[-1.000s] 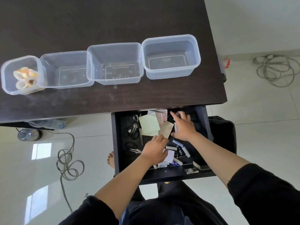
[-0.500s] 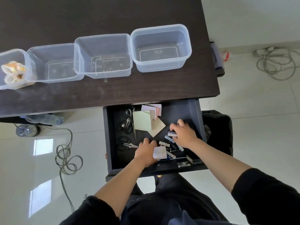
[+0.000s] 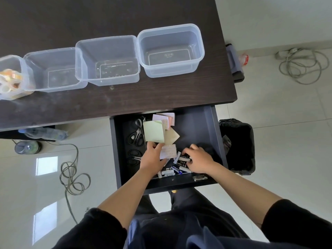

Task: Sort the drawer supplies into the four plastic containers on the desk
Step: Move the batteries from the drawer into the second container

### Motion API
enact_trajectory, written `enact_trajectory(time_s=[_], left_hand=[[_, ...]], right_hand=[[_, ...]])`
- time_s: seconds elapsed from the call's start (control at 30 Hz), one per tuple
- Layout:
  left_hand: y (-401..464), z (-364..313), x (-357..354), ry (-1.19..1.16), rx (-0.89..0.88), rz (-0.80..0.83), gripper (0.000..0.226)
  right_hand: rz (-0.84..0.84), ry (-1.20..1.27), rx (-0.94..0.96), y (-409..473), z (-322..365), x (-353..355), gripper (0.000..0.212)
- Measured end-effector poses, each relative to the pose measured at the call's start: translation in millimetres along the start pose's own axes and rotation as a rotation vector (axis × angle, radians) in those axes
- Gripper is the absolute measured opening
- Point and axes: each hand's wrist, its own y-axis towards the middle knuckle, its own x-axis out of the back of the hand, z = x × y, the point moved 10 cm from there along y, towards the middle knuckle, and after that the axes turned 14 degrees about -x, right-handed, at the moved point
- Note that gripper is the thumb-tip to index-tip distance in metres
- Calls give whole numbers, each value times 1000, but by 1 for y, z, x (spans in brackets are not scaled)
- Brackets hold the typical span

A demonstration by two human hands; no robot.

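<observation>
The open dark drawer (image 3: 201, 126) holds black scissors (image 3: 135, 136), sticky note pads (image 3: 154, 131) and a heap of batteries (image 3: 172, 170). My left hand (image 3: 152, 158) pinches a pale pink note pad (image 3: 168, 151) near the drawer's middle. My right hand (image 3: 198, 161) is closed around a few batteries (image 3: 183, 158) at the front right. On the desk stand four clear containers in a row: the leftmost (image 3: 23, 69) holds tape rolls (image 3: 10, 78), while the second (image 3: 53, 69), third (image 3: 107, 58) and rightmost (image 3: 170, 49) are empty.
The dark desk (image 3: 125, 97) overhangs the drawer's back. A black-lined bin (image 3: 239, 146) stands right of the drawer. Cables (image 3: 71, 175) and a second cable coil (image 3: 301, 65) lie on the tiled floor. A bottle (image 3: 45, 133) lies under the desk.
My right hand came back from the drawer's rear to the battery heap and closed on batteries. My left hand picked up the pale pad and shifted it toward the other notes.
</observation>
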Motion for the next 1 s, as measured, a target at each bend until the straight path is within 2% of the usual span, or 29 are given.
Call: enact_trajectory(time_s=[0.13,0.2,0.3,0.4,0.53,0.67,0.83,1.0], left_hand=[[-15,13,2,-98,182,-112,52],[-22,20,-5,-99,265,-87,50],[-21,15,-23,-46,175,23,45],[-23,3,-45,-122,56,139,45],[-20,4,-55,-148,11,239,50],[-22,3,-62,-104,-25,361,33],[-28,4,-64,-173,8,391,25],[-34,6,-67,-214,36,427,24]], right_hand=[[51,-9,12,-2,3,-7,43],[71,-11,17,-2,6,-9,46],[106,10,3,-2,10,-14,50],[134,-21,-6,-5,15,-23,49],[165,-28,4,-7,19,-30,50],[239,-61,11,-9,24,-37,44],[256,-173,25,-8,35,-44,39],[300,-168,66,-10,35,-45,37]])
